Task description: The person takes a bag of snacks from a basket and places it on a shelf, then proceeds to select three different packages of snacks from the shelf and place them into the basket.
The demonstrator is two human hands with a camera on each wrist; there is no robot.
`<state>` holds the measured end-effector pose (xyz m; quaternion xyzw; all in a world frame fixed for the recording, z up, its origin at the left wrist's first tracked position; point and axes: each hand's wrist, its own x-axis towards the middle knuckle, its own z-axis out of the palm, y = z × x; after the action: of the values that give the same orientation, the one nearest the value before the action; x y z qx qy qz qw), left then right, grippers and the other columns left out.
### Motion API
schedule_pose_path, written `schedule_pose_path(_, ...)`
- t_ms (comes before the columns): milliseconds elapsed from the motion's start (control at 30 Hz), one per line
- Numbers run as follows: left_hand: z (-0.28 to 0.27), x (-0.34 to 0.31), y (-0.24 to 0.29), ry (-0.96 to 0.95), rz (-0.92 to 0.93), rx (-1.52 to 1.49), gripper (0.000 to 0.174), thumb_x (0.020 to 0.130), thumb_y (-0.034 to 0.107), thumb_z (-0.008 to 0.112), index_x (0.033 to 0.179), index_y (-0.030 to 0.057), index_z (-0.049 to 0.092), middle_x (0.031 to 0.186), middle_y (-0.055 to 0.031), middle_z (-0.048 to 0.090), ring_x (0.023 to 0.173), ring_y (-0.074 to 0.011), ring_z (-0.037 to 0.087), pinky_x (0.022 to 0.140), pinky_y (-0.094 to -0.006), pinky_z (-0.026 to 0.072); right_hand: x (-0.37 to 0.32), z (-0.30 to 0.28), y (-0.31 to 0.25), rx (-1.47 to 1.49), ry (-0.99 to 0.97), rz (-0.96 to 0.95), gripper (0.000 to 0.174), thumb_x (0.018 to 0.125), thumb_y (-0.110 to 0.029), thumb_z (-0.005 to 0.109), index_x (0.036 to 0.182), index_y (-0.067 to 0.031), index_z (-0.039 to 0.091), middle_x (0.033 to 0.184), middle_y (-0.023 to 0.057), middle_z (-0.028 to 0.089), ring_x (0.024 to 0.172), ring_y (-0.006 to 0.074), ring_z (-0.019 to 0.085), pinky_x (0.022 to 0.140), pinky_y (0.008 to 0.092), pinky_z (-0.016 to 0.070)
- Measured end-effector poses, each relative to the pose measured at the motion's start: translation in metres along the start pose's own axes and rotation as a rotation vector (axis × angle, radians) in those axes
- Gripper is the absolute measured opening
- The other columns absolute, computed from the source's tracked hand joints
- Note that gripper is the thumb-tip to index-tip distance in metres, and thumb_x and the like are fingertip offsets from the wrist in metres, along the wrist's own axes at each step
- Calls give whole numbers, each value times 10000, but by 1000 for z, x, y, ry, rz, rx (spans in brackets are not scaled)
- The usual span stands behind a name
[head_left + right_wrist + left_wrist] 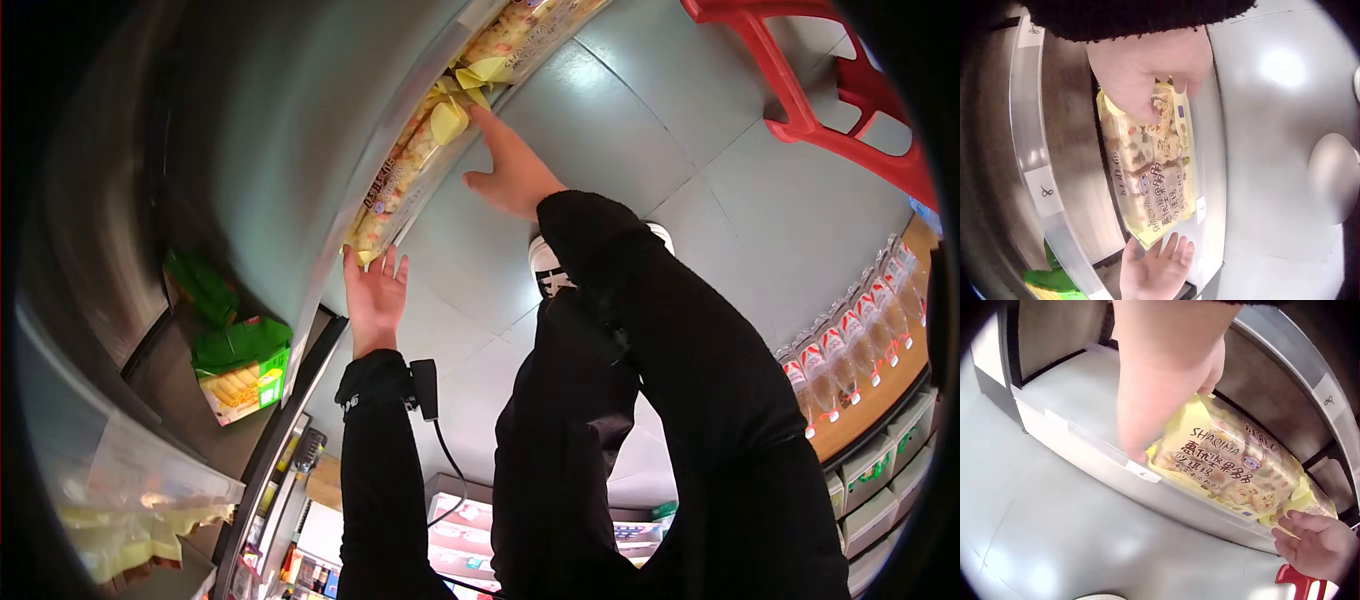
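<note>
A clear and yellow packet of shaqima (392,190) lies lengthwise on the shelf, its printed face showing in the left wrist view. At its near end is my left hand (377,305), palm showing, fingers extended to the yellow edge. My right hand (517,168) reaches the far end, with the index finger stretched toward the yellow flap and the thumb spread away. In the right wrist view that hand (1147,72) overlaps the packet's upper end, and its fingertips are partly hidden. Another shaqima packet (510,42) sits just beyond in the same row.
The shelf has a raised front lip (1091,447) with number labels. A green bag (240,365) lies on another shelf at the left. Red plastic furniture (785,85) stands at the upper right; several water bottles (850,335) line the right side. Grey tiled floor (640,130) spreads below.
</note>
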<state>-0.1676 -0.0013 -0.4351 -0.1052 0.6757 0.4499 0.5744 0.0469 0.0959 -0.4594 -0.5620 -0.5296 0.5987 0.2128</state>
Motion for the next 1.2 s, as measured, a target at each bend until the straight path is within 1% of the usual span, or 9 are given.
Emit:
schedule_pose_path(100,1,7,2,14,40,-28,467,784,417,471,1171,186,349,1163,-16,383,1078,-179,338,906,-372,263,10,-3,0,71,-84,67,694,681,-98,575,1257,-37,190,1257,187,268,1140,308,314,940,329,274)
schedule_pose_path(167,0,10,2,-6,96,-10,453,783,408,478,1162,185,368,1149,2,407,1078,-167,343,907,-369,262,20,0,8,-113,63,-64,684,661,-73,575,1243,-29,219,1245,187,295,1124,312,335,929,334,292)
schedule_pose_path(233,2,14,3,-98,88,-51,438,782,399,485,1150,180,394,1150,19,424,1075,-149,360,907,-364,261,23,3,9,-116,26,-92,667,653,-57,569,1231,-23,239,1226,187,321,1113,313,346,923,335,299)
schedule_pose_path(433,7,1,-5,-107,163,-25,429,805,353,471,1168,144,378,1177,9,412,1072,-147,374,914,-360,260,10,1,2,-135,25,-142,623,641,-25,546,1204,-7,282,1183,184,379,1096,314,361,912,333,309)
schedule_pose_path(600,1,-41,-8,-120,201,10,436,817,340,464,1180,122,362,1180,-3,408,1081,-133,362,915,-334,267,-28,-4,-13,-145,136,-271,578,586,39,540,1133,-1,357,1129,160,415,1021,325,400,867,346,342)
schedule_pose_path(833,-2,-125,-16,-87,173,70,470,826,317,448,1210,89,305,1199,-39,381,1088,-151,360,876,-309,306,-97,-51,-46,-229,-52,-245,617,615,-1,571,1172,10,307,1202,192,338,1105,317,344,903,343,323)
schedule_pose_path(933,14,-171,-4,-129,218,181,544,804,359,473,1240,106,269,1242,-47,333,1122,-174,328,932,-351,255,-115,-79,-78,-194,-57,-244,631,636,-7,563,1196,21,272,1212,196,331,1103,327,347,908,351,313)
schedule_pose_path(1100,55,-214,28,-196,569,230,617,791,370,485,1257,66,216,1265,-82,293,1161,-197,283,979,-355,200,-118,-105,-132,-79,-40,-306,596,648,-30,576,1177,12,306,1183,194,363,1078,334,368,876,358,330)
schedule_pose_path(1200,67,-204,43,-154,608,186,637,776,385,504,1255,75,221,1265,-88,292,1157,-208,289,979,-357,201,-102,-100,-147,-67,172,-491,545,644,-81,601,1129,3,367,1119,183,408,1015,336,408,841,362,351)
